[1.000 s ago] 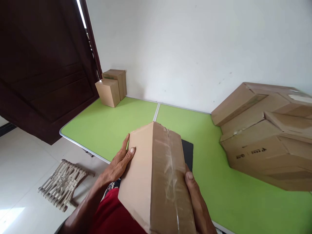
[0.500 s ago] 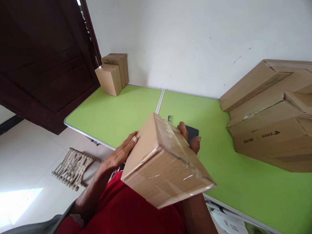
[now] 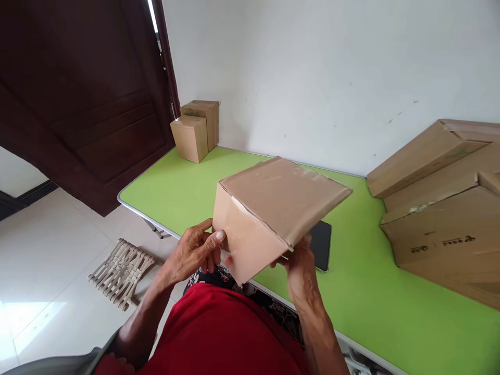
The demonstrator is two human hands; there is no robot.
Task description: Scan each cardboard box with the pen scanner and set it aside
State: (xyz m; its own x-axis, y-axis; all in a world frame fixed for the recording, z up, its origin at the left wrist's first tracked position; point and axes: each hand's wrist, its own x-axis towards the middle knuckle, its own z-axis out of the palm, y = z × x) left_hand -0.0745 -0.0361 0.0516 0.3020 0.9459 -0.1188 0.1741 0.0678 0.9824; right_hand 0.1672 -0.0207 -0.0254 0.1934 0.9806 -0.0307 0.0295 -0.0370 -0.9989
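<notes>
I hold a taped brown cardboard box (image 3: 273, 208) in the air over the near edge of a green table (image 3: 187, 182). My left hand (image 3: 195, 252) grips its lower left corner, thumb on the side face. My right hand (image 3: 299, 268) supports the box from underneath on the right, fingers partly hidden by it. A black phone (image 3: 322, 245) lies flat on the table just behind the box and my right hand.
Two small cardboard boxes (image 3: 197, 130) stand at the table's far left corner against the white wall. A stack of large flattened cartons (image 3: 441, 208) fills the right side. A dark wooden door (image 3: 78, 94) is at left; a woven stool (image 3: 121, 271) sits on the tiled floor.
The box has been turned and raised: its broad taped face now points up. My right hand moved from the far side to underneath it.
</notes>
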